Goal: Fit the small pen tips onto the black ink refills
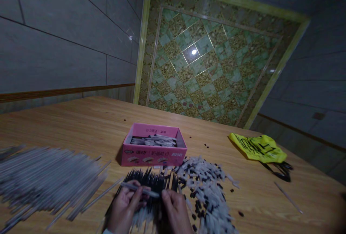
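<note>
My left hand (125, 205) is closed around a slim pen-like stick (140, 189), which slants down to the right over a pile of dark, thin pieces (148, 179). At the stick's right end, my right hand (174, 208) has its thumb and fingers pressed together; anything pinched there is too small to make out. Just beyond both hands stands an open pink box (154, 156) with many similar sticks (154, 140) lying inside. To the right of my right hand spreads a heap of small whitish and black caps (211, 194).
A large pile of long grey sticks (51, 180) covers the table's left side. On the right lie a yellow bag (258, 147) with black lettering and straps, and a single thin rod (288, 198). Tiny black bits dot the wooden table (89, 118).
</note>
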{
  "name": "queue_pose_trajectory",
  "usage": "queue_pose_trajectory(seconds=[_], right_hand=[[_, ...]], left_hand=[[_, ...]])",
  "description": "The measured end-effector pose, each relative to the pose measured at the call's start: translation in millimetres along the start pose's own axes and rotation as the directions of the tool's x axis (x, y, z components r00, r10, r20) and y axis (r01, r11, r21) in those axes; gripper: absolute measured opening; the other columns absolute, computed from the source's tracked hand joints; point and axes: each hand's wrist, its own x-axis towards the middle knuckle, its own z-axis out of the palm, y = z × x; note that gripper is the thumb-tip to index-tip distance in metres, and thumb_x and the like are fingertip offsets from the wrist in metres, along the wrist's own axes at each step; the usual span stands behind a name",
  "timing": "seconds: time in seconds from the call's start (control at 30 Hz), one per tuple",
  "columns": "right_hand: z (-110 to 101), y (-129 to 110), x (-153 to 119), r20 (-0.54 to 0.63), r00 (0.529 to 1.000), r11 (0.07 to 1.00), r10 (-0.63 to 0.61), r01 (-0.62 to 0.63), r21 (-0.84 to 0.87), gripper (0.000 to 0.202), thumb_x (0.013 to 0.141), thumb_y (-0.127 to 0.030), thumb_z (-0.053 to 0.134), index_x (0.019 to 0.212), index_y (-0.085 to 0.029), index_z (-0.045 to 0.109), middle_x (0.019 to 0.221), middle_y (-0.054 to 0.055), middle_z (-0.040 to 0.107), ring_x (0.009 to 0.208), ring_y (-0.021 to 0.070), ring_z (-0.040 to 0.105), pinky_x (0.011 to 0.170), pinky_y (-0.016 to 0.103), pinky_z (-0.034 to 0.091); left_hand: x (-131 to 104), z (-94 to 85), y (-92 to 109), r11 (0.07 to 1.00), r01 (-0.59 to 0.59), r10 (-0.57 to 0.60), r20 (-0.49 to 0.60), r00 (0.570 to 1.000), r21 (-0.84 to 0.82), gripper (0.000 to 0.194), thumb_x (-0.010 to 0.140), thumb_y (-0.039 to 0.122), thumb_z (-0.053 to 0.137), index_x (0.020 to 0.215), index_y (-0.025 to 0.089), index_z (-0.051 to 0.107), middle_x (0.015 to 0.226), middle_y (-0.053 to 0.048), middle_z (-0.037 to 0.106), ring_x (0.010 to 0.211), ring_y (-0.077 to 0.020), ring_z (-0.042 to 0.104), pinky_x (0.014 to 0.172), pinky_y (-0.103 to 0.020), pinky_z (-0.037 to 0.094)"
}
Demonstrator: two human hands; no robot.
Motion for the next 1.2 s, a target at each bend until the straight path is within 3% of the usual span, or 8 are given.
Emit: queue_pose_trajectory(seconds=[0.27, 0.4, 0.53, 0.63, 0.77, 0.87, 0.97, 1.2], right_hand=[[-70, -3, 8, -0.179, 0.983, 0.69, -0.041, -0.102, -0.716, 0.012, 0.072, -0.02, 0.054, 0.079, -0.018, 0.063, 0.077, 0.007, 0.067, 0.071, 0.0205, 0.06, 0.056, 0.025, 0.031], [-78, 7, 7, -0.114, 0.993, 0.517, 0.032, -0.114, -0.849, 0.015, 0.071, -0.013, 0.05, 0.072, -0.018, 0.064, 0.073, 0.01, 0.068, 0.069, 0.0223, 0.063, 0.052, 0.026, 0.028], [-75, 13, 5, -0.11, 0.994, 0.534, 0.015, -0.101, -0.839, 0.016, 0.072, -0.012, 0.049, 0.073, -0.017, 0.064, 0.071, 0.012, 0.069, 0.068, 0.023, 0.063, 0.053, 0.027, 0.031], [-76, 11, 8, -0.184, 0.981, 0.747, -0.061, -0.077, -0.66, 0.014, 0.072, -0.014, 0.053, 0.078, -0.016, 0.065, 0.078, 0.012, 0.068, 0.076, 0.0247, 0.062, 0.064, 0.03, 0.039], [-69, -2, 14, -0.281, 0.959, 0.993, 0.039, -0.007, 0.115, 0.021, 0.071, -0.028, 0.064, 0.087, -0.015, 0.064, 0.083, 0.008, 0.067, 0.077, 0.0215, 0.061, 0.068, 0.03, 0.045], [-55, -10, 14, -0.147, 0.956, 0.753, 0.253, -0.1, 0.651, 0.03, 0.065, -0.036, 0.072, 0.083, -0.014, 0.062, 0.071, 0.003, 0.064, 0.057, 0.0128, 0.059, 0.051, 0.022, 0.044], [-44, -8, 12, -0.041, 0.942, 0.542, 0.334, -0.156, 0.826, 0.032, 0.06, -0.033, 0.077, 0.079, -0.014, 0.06, 0.067, 0.001, 0.063, 0.052, 0.0083, 0.057, 0.046, 0.017, 0.042], [-36, -3, 8, 0.001, 0.954, 0.531, 0.301, -0.168, 0.831, 0.03, 0.065, -0.033, 0.075, 0.08, -0.014, 0.059, 0.066, 0.0, 0.062, 0.051, 0.0069, 0.055, 0.041, 0.013, 0.039]], left_hand=[[4, -5.0, 1, 0.998, 0.005, -0.003, 0.032, 0.999, -0.056, 0.048, 0.061, 0.045, 0.066, 0.099, 0.017, 0.057, 0.054, 0.004, 0.056, 0.046, -0.0103, 0.051, 0.037, -0.016, 0.036], [3, -4.2, -1, 0.999, 0.028, -0.026, 0.037, 0.999, -0.042, 0.051, 0.062, 0.045, 0.065, 0.104, 0.017, 0.059, 0.055, 0.005, 0.052, 0.042, -0.0084, 0.045, 0.036, -0.017, 0.033], [2, -3.4, -2, 1.0, 0.026, -0.025, 0.043, 0.999, -0.017, 0.051, 0.062, 0.046, 0.065, 0.103, 0.016, 0.063, 0.055, 0.005, 0.051, 0.04, -0.0071, 0.041, 0.036, -0.018, 0.033], [0, -2.3, -3, 0.995, 0.003, -0.013, 0.099, 0.995, 0.096, 0.045, 0.062, 0.047, 0.065, 0.095, 0.016, 0.069, 0.052, 0.004, 0.05, 0.036, -0.0053, 0.037, 0.033, -0.017, 0.029], [-7, 0.9, -2, 0.956, -0.068, 0.013, 0.191, 0.981, 0.285, 0.039, 0.06, 0.047, 0.066, 0.079, 0.015, 0.073, 0.047, 0.002, 0.052, 0.035, -0.0067, 0.038, 0.033, -0.019, 0.028], [-12, 3.4, 1, 0.93, -0.095, 0.005, 0.246, 0.969, 0.356, 0.037, 0.058, 0.047, 0.067, 0.077, 0.016, 0.075, 0.046, 0.0, 0.056, 0.037, -0.0096, 0.041, 0.034, -0.021, 0.032], [-14, 4.1, 8, 0.91, -0.12, -0.025, 0.341, 0.94, 0.397, 0.033, 0.058, 0.046, 0.067, 0.076, 0.019, 0.076, 0.055, -0.004, 0.064, 0.045, -0.0141, 0.051, 0.044, -0.024, 0.043], [-7, -0.7, 12, 0.874, -0.189, -0.04, 0.454, 0.89, 0.448, 0.03, 0.062, 0.044, 0.065, 0.08, 0.022, 0.076, 0.072, -0.006, 0.071, 0.064, -0.0206, 0.061, 0.062, -0.027, 0.049]])
